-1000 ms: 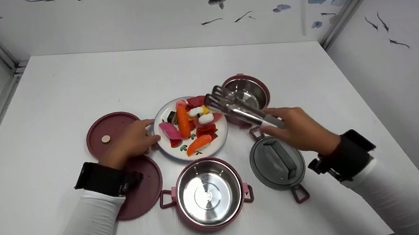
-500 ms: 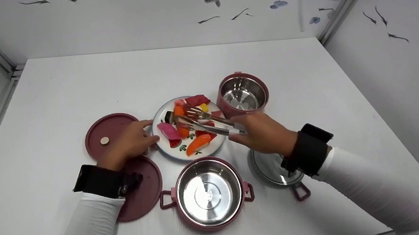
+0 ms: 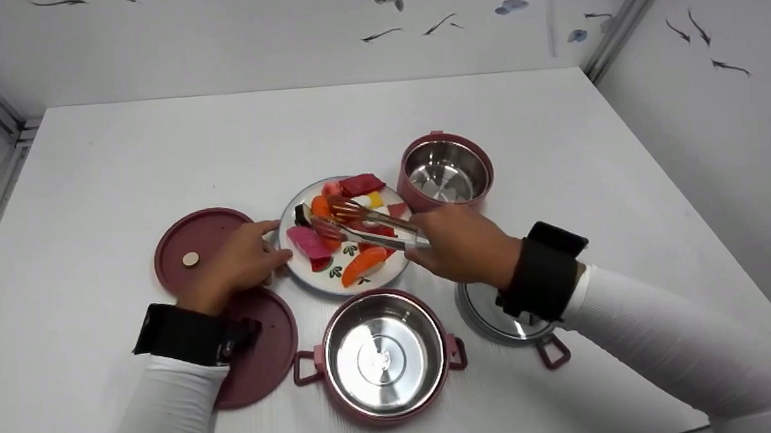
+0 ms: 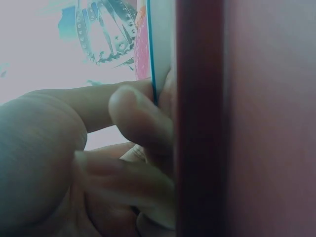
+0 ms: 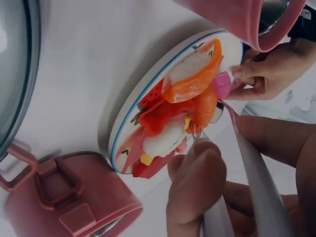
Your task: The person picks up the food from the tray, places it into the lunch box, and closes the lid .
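My left hand (image 3: 244, 258) pinches the left rim of a white plate (image 3: 302, 272) with a blue edge. On it lies toy sushi: a pink piece (image 3: 308, 242), an orange-topped piece (image 3: 364, 265), red slices (image 3: 362, 184) and white bits. In my right hand (image 3: 467, 244) are metal tongs (image 3: 380, 239), gripped by the handles. The tong tips, spread apart, are around a long orange piece (image 5: 203, 108) at the plate's left half, beside a black-and-white piece (image 3: 302, 215). The left wrist view shows bent fingers (image 4: 138, 118) close at the plate's edge.
A dark red pot (image 3: 334, 399) with two handles stands in front of the plate. Another dark red pot (image 3: 418, 197) stands behind right. A grey lid (image 3: 487, 329) lies under my right forearm. Two dark red round lids (image 3: 174, 240) lie at left, partly under my left arm.
My right hand has brought the tongs left and down from beside the back pot onto the food. The black-and-white piece has shifted slightly left. My left hand stays at the plate.
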A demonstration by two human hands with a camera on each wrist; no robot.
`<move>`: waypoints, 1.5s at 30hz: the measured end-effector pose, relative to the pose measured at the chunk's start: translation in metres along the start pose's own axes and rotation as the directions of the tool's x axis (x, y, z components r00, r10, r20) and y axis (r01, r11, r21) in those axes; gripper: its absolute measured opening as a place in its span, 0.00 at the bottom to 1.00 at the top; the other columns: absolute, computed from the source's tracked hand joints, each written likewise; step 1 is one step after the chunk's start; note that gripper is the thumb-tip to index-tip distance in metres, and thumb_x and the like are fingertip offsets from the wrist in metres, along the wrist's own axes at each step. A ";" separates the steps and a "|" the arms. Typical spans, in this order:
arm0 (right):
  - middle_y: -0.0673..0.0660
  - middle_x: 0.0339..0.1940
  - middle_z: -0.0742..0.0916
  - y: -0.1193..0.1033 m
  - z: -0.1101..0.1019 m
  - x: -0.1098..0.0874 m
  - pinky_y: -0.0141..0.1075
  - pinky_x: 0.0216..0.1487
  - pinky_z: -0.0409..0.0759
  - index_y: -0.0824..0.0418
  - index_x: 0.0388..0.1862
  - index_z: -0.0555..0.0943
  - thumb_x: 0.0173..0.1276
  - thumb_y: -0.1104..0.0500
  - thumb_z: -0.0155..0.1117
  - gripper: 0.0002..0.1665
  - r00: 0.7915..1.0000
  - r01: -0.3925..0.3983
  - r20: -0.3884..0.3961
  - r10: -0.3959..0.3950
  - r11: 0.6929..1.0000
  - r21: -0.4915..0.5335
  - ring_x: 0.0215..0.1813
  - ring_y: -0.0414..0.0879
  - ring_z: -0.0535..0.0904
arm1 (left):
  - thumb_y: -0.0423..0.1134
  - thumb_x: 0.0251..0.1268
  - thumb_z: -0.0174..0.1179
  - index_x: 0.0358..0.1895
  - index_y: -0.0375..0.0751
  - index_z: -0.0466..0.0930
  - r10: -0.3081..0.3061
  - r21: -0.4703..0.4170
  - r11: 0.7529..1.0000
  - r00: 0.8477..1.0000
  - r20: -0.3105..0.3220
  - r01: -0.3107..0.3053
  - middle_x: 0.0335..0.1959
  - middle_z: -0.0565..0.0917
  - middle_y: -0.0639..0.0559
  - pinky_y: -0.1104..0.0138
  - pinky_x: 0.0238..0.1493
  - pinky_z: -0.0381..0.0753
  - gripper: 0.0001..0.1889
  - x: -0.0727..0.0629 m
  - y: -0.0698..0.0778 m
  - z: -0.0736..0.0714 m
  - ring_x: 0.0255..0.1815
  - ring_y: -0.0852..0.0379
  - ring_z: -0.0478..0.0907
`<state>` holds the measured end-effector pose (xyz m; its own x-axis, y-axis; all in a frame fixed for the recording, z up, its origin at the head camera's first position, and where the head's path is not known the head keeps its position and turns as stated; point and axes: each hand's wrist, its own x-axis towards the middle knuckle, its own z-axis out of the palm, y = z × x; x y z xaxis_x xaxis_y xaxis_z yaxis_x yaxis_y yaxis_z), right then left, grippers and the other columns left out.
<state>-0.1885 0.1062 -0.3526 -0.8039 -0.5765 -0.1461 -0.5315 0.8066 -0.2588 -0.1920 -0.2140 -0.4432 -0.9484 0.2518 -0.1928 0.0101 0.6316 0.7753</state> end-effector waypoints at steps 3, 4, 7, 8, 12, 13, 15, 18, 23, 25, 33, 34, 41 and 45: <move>0.57 0.32 0.88 -0.003 -0.001 0.003 0.43 0.40 0.83 0.64 0.46 0.86 0.71 0.53 0.71 0.16 1.000 -0.003 0.016 0.004 1.000 -0.027 0.34 0.51 0.81 | 0.34 0.72 0.60 0.75 0.29 0.66 0.006 0.013 1.000 1.000 -0.004 -0.006 0.26 0.85 0.44 0.69 0.23 0.76 0.31 0.000 0.000 0.000 0.16 0.63 0.74; 0.57 0.31 0.88 -0.004 -0.002 0.004 0.43 0.39 0.83 0.64 0.45 0.86 0.71 0.52 0.70 0.15 1.000 -0.010 0.026 0.011 0.999 -0.033 0.34 0.51 0.80 | 0.34 0.72 0.60 0.75 0.29 0.66 0.009 0.018 1.000 1.000 -0.005 -0.009 0.26 0.85 0.44 0.68 0.22 0.76 0.31 0.001 0.000 -0.001 0.16 0.63 0.74; 0.56 0.29 0.86 -0.006 -0.001 0.006 0.42 0.36 0.81 0.64 0.43 0.85 0.72 0.52 0.69 0.15 0.998 -0.027 0.052 0.030 0.998 -0.050 0.32 0.50 0.79 | 0.35 0.72 0.60 0.75 0.29 0.67 0.016 0.027 1.000 1.000 -0.008 -0.016 0.26 0.85 0.44 0.68 0.22 0.75 0.31 0.001 0.001 -0.001 0.16 0.63 0.74; 0.56 0.28 0.85 -0.006 0.000 0.006 0.42 0.35 0.80 0.64 0.42 0.85 0.73 0.52 0.68 0.14 0.998 -0.027 0.058 0.030 0.998 -0.051 0.32 0.50 0.79 | 0.34 0.72 0.60 0.75 0.29 0.67 0.016 0.029 0.999 1.000 -0.009 -0.016 0.26 0.85 0.44 0.68 0.22 0.75 0.31 0.001 0.002 -0.001 0.16 0.63 0.74; 0.55 0.25 0.83 -0.005 0.004 0.008 0.38 0.31 0.76 0.64 0.42 0.85 0.73 0.53 0.67 0.13 0.997 -0.019 0.074 0.021 1.000 -0.017 0.29 0.49 0.77 | 0.35 0.72 0.60 0.75 0.29 0.68 0.021 0.028 0.999 1.000 -0.011 -0.021 0.25 0.83 0.46 0.68 0.22 0.75 0.30 0.003 0.002 -0.001 0.17 0.64 0.74; 0.55 0.24 0.83 -0.004 0.004 0.008 0.37 0.31 0.75 0.64 0.42 0.86 0.73 0.54 0.67 0.13 0.997 -0.015 0.076 0.015 1.000 -0.001 0.29 0.48 0.77 | 0.35 0.71 0.60 0.74 0.28 0.68 0.024 0.033 0.999 1.000 -0.015 -0.024 0.25 0.83 0.48 0.68 0.22 0.74 0.30 0.003 0.002 -0.001 0.17 0.64 0.74; 0.54 0.23 0.82 -0.001 0.006 0.008 0.36 0.29 0.74 0.64 0.41 0.86 0.73 0.55 0.67 0.12 0.998 -0.001 0.069 -0.001 1.000 0.029 0.27 0.47 0.76 | 0.36 0.71 0.60 0.74 0.28 0.69 0.031 0.046 0.998 0.999 -0.019 -0.030 0.24 0.82 0.49 0.69 0.23 0.74 0.30 0.004 0.002 -0.001 0.17 0.64 0.74; 0.54 0.22 0.81 0.004 0.008 0.007 0.35 0.29 0.74 0.64 0.41 0.86 0.73 0.57 0.68 0.10 0.999 0.022 0.046 -0.025 0.997 0.069 0.27 0.47 0.76 | 0.37 0.71 0.60 0.72 0.29 0.71 0.035 0.053 0.998 0.999 -0.020 -0.033 0.24 0.81 0.49 0.68 0.24 0.74 0.29 0.005 0.003 -0.001 0.18 0.64 0.74; 0.54 0.22 0.82 0.011 0.010 0.004 0.35 0.29 0.74 0.64 0.40 0.87 0.72 0.58 0.69 0.09 0.998 0.053 0.012 -0.054 0.993 0.109 0.26 0.46 0.75 | 0.36 0.72 0.59 0.74 0.30 0.69 0.012 0.034 0.999 1.000 -0.001 -0.012 0.26 0.84 0.47 0.68 0.23 0.76 0.29 0.005 0.004 0.000 0.17 0.63 0.75; 0.54 0.23 0.83 0.014 0.011 0.003 0.35 0.29 0.74 0.64 0.40 0.87 0.72 0.58 0.70 0.09 0.998 0.056 0.004 -0.057 0.992 0.114 0.26 0.46 0.75 | 0.36 0.72 0.59 0.74 0.30 0.69 0.010 0.025 1.000 1.000 0.004 -0.010 0.26 0.85 0.46 0.68 0.23 0.76 0.29 0.005 0.003 0.000 0.17 0.63 0.75; 0.56 0.34 0.88 0.028 0.009 -0.008 0.42 0.40 0.81 0.65 0.46 0.86 0.69 0.61 0.73 0.11 0.989 0.109 -0.120 -0.090 0.980 0.164 0.36 0.48 0.79 | 0.35 0.73 0.59 0.75 0.30 0.68 0.010 0.019 1.000 1.000 0.006 -0.010 0.27 0.85 0.43 0.68 0.22 0.76 0.29 0.004 0.003 0.001 0.17 0.63 0.75; 0.56 0.38 0.89 0.030 0.007 -0.010 0.43 0.43 0.82 0.64 0.49 0.87 0.68 0.61 0.73 0.12 0.986 0.116 -0.141 -0.091 0.977 0.177 0.39 0.48 0.79 | 0.35 0.73 0.59 0.75 0.30 0.68 0.005 0.019 1.000 1.000 0.006 -0.005 0.27 0.85 0.44 0.68 0.22 0.76 0.29 0.003 0.003 0.001 0.17 0.63 0.75; 0.50 0.21 0.76 0.052 -0.011 -0.025 0.34 0.28 0.68 0.63 0.47 0.88 0.73 0.59 0.68 0.09 0.985 0.055 -0.173 -0.016 0.973 0.226 0.24 0.41 0.68 | 0.36 0.73 0.59 0.74 0.32 0.69 -0.006 0.019 1.000 1.000 0.000 0.006 0.25 0.85 0.47 0.68 0.22 0.76 0.29 0.001 0.002 0.000 0.17 0.63 0.75; 0.50 0.21 0.76 0.069 -0.020 -0.034 0.32 0.26 0.64 0.64 0.50 0.88 0.74 0.60 0.67 0.11 0.975 0.029 -0.220 0.021 0.974 0.225 0.22 0.40 0.66 | 0.36 0.73 0.59 0.74 0.31 0.69 0.002 0.013 1.000 1.000 0.005 -0.002 0.25 0.85 0.47 0.67 0.21 0.75 0.29 0.001 0.001 -0.001 0.16 0.63 0.75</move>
<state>-0.2027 0.1839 -0.3462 -0.8541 -0.5165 0.0616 -0.4810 0.7392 -0.4715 -0.1936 -0.2138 -0.4425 -0.9469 0.2564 -0.1942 0.0161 0.6408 0.7675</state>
